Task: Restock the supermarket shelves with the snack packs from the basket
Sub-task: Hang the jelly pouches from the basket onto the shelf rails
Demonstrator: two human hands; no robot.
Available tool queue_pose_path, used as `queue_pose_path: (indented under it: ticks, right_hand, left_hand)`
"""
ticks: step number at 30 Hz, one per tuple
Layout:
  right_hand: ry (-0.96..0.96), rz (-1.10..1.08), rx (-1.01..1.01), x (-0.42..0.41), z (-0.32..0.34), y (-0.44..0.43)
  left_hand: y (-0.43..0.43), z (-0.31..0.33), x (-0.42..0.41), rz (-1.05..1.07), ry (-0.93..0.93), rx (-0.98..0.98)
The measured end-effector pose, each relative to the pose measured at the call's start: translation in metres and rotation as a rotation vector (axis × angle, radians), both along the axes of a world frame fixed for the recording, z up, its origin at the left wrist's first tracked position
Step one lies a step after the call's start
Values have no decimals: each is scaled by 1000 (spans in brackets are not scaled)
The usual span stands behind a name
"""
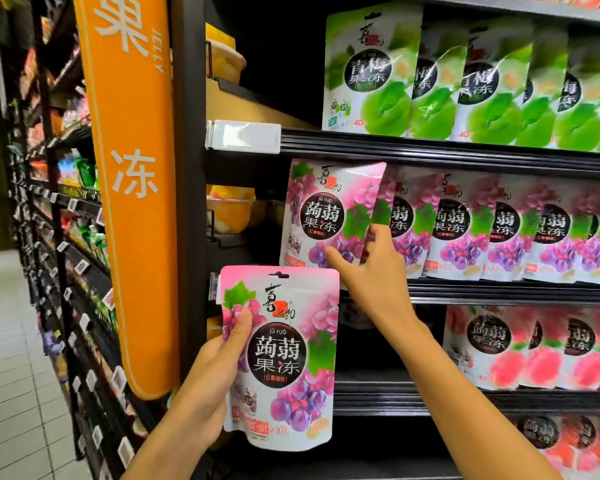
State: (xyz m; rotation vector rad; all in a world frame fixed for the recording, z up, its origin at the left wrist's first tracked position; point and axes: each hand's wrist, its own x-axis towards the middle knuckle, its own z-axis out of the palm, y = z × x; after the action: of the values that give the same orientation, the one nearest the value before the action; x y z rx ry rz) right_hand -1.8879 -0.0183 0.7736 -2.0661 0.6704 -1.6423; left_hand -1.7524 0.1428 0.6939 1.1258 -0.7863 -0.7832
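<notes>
At shelf edge [499, 292]: two grape packs, two hands.
Lower pack [278, 358] clamped in left hand [219, 368]; upper pack [329, 216] pinched by right hand [371, 271], gap [246, 261] leftward.

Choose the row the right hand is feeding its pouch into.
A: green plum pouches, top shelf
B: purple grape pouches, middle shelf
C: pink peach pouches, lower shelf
B: the right hand pinches a glossy purple grape-print plastic pouch at the left end of the row of matching purple pouches on the black middle shelf; the left hand grips a second purple grape-print pouch lower down.
</notes>
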Motion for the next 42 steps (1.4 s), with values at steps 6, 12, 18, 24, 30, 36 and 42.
queue_pose_path:
  ticks: [6,12,18,24,30,36,42]
  right_hand:
    - [83,-266,-93,1,-3,2]
    - [184,-375,-73,12,11,-4]
    - [231,-527,-160,7,6,-10]
    - [178,-445,-140,1,-1,-15]
    - [89,-411,-139,-9,-8,-11]
    - [-11,402,234,-29,-13,21]
    - [209,571,204,-27,-29,38]
  left_hand:
    - [1,-2,0,7,4,9]
    - [5,-3,-2,24,4,13]
    - [8,-3,3,56,5,6]
    - [5,0,0,29,-15,3]
    - [2,7,-7,34,-5,-20]
    - [-4,34,-3,60,-29,-31]
    - [-15,75,-6,85,-82,-100]
